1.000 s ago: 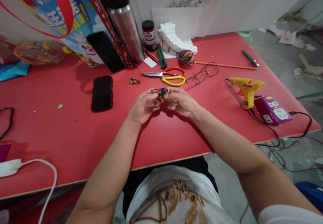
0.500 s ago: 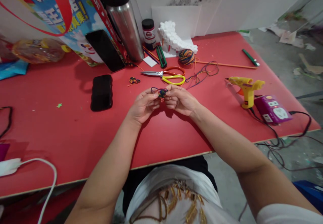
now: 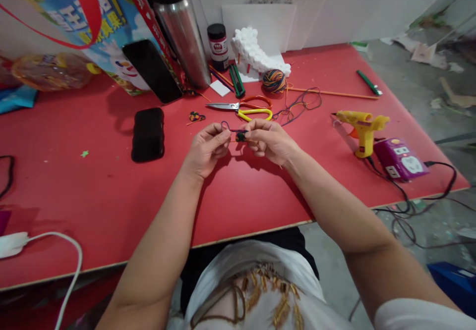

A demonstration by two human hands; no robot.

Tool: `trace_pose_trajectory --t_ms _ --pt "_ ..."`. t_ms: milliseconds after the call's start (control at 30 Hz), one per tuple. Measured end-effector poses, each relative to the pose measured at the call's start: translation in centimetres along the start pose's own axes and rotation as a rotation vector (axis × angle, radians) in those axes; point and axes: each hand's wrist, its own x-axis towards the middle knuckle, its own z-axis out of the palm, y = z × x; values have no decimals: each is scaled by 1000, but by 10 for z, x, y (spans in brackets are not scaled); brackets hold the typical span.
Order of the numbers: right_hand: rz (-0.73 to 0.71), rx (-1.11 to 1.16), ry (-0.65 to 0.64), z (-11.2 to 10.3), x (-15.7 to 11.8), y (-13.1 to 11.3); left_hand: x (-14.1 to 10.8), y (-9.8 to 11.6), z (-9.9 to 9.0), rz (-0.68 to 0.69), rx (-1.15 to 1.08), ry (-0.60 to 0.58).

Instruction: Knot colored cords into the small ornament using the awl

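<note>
Yarn bundle [image 3: 241,137], small and many-coloured, is held between both hands over the red table [image 3: 253,196]. The right hand [image 3: 272,141] pinches it, thumb and fingers closed on its edge; the left hand [image 3: 208,146] pinches a dark strand [image 3: 237,131], which makes a loop above its fingertips. Farther off, a black case [image 3: 148,135] lies to the left and a yellow glue gun [image 3: 362,127] to the right. Beyond the hands are a small yarn scrap [image 3: 196,116] and scissors [image 3: 225,106], then a yarn ball [image 3: 274,81], with a dark-lidded jar [image 3: 218,47] behind.
</note>
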Motion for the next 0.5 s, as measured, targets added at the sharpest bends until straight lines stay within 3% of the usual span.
trace_pose_trajectory --t_ms 333,500 --pt "-186 -22 106 -9 3 -12 1 2 -4 2 51 32" --pt "-199 -82 68 -7 -1 -14 0 1 -4 23 110 -12"
